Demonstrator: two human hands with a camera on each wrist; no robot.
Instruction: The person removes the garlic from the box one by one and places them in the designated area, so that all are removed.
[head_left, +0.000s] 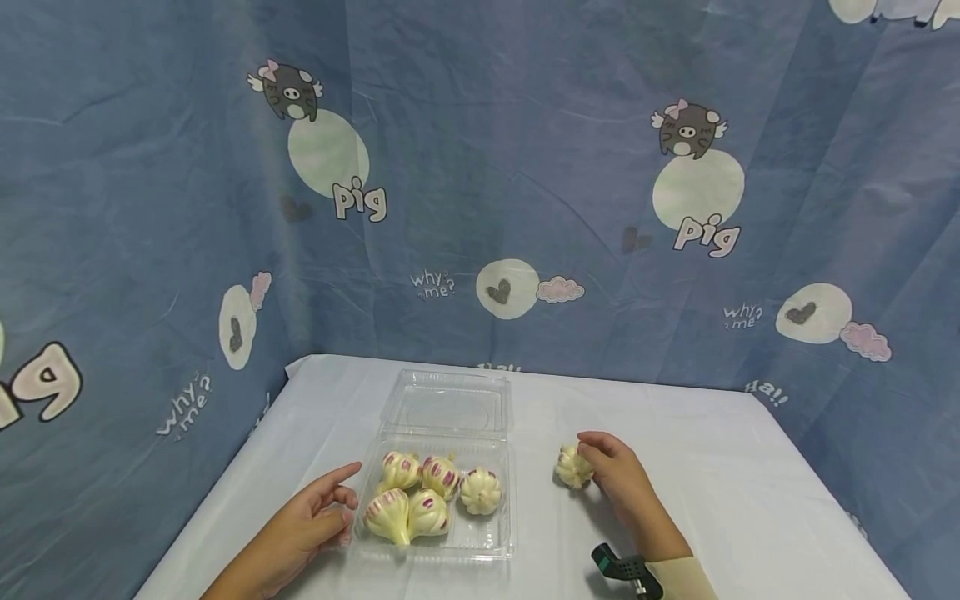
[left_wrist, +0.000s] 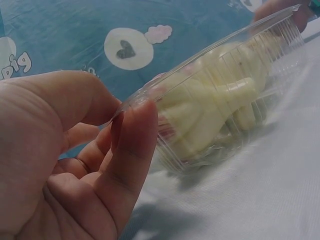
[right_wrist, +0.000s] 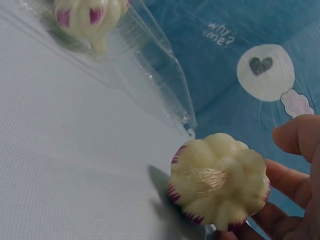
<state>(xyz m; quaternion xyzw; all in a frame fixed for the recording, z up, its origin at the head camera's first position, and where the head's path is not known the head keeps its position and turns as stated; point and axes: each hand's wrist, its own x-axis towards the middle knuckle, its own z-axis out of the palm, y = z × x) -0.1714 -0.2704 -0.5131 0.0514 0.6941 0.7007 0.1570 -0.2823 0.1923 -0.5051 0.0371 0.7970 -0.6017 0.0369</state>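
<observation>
Right of the clear box (head_left: pixel 491 537), a garlic bulb (right_wrist: pixel 220 182) is touched by the right hand (head_left: pixel 618 479); whether gripped, it cannot be told. Left of the box, the left hand (head_left: pixel 307 525) is relaxed.

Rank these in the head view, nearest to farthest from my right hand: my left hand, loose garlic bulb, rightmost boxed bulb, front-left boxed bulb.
1. Loose garlic bulb: outside the clear box, at the left of your right hand.
2. Rightmost boxed bulb: box's right side.
3. Front-left boxed bulb: near-left corner.
4. Left hand: by the box's left edge.
</observation>
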